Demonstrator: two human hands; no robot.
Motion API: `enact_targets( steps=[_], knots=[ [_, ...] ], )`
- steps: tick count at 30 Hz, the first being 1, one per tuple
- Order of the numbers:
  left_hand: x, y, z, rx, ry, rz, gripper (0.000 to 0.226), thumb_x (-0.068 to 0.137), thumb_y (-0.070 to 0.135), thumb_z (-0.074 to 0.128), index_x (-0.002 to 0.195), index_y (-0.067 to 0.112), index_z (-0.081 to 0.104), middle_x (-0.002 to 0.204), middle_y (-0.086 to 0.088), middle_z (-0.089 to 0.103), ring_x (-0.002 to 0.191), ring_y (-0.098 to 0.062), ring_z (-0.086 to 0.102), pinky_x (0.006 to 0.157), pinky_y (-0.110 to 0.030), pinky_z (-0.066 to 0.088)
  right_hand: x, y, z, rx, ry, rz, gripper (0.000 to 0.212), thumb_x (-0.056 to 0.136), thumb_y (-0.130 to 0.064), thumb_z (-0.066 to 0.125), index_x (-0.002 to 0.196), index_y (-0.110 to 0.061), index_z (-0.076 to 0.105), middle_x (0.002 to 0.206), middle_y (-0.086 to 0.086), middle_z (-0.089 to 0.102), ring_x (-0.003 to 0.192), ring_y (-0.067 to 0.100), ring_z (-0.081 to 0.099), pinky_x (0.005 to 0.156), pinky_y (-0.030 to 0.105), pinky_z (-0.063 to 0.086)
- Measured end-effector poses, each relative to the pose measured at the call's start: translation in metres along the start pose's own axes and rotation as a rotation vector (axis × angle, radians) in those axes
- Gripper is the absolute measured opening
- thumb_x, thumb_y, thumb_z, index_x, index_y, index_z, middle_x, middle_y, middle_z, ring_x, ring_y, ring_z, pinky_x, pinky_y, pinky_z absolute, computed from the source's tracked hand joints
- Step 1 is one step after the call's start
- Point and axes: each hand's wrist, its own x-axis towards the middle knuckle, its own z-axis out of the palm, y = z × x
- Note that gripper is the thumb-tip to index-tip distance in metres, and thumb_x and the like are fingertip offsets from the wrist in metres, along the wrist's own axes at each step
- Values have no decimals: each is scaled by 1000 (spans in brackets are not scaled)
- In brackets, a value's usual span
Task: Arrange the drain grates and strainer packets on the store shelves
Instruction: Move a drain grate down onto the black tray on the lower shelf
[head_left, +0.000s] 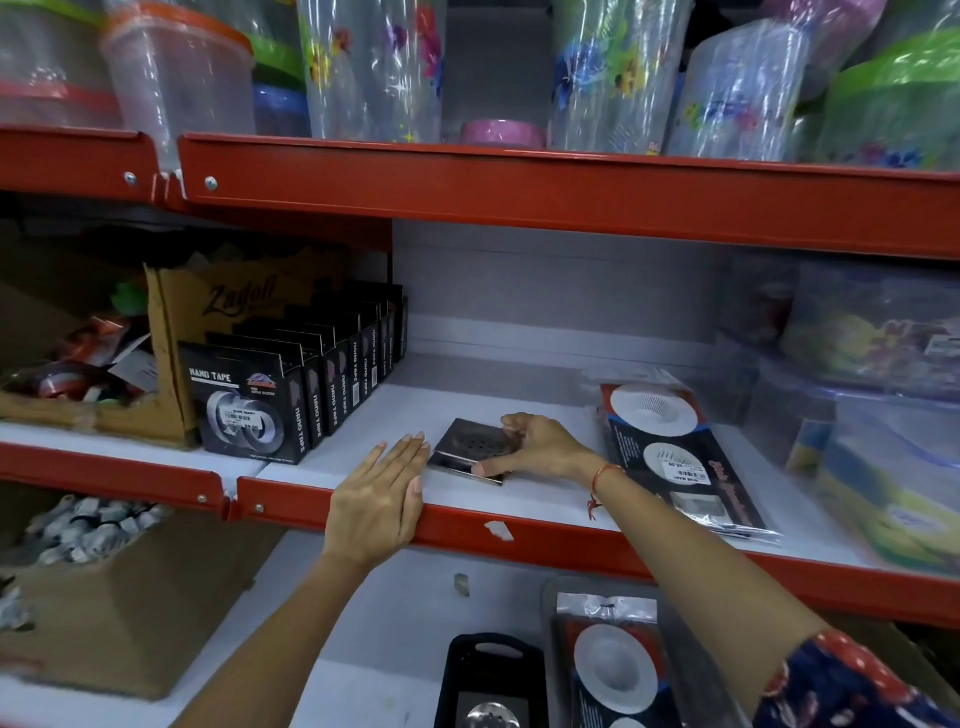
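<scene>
A square steel drain grate (470, 446) lies flat on the white middle shelf (467, 400) near its red front edge. My right hand (540, 447) grips the grate from its right side, thumb on the near edge. My left hand (382, 493) lies flat and open on the shelf, its fingertips against the grate's left edge. Right of the grate lies a stack of strainer packets (675, 457) with white round strainers on dark cards. On the shelf below, another strainer packet (613, 670) and a black-carded drain grate (491, 686) are seen.
A row of black nano tape boxes (249, 410) stands left of the grate, with a torn carton (171, 332) behind. Wrapped plastic boxes (878, 415) fill the right end. Printed plastic jars (374, 67) crowd the top shelf. A cardboard box (119, 597) sits low left.
</scene>
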Motion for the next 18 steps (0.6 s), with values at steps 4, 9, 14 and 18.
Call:
enact_targets(
  steps=[4, 9, 14, 18],
  knots=[
    [1, 3, -2, 14, -44, -27, 48, 95, 21, 28, 117, 5, 67, 121, -9, 68, 114, -18, 65, 103, -36, 47, -27, -4, -12, 78, 62, -1, 112, 46, -62, 83, 141, -17, 44, 141, -4, 52, 126, 14, 50, 102, 22, 35],
    [0, 5, -8, 33, -140, -66, 46, 93, 20, 31, 115, 4, 68, 118, -10, 69, 113, -19, 65, 104, -34, 45, -81, -6, -19, 117, 84, -115, 111, 46, -65, 82, 141, -22, 46, 139, -9, 52, 124, 7, 49, 97, 17, 34],
    [1, 9, -21, 41, -257, -81, 50, 94, 22, 27, 117, 2, 67, 121, -13, 67, 114, -21, 64, 104, -35, 45, -138, -8, -9, 131, 96, -206, 105, 49, -61, 84, 141, -30, 45, 137, -15, 51, 127, 5, 49, 109, 26, 37],
    [3, 11, -26, 30, -316, -110, 56, 95, 25, 21, 125, 1, 61, 130, -14, 61, 123, -23, 58, 109, -33, 38, -173, -3, 8, 124, 97, -304, 96, 51, -58, 85, 137, -36, 48, 126, -31, 50, 118, -16, 48, 93, -2, 35]
  ],
)
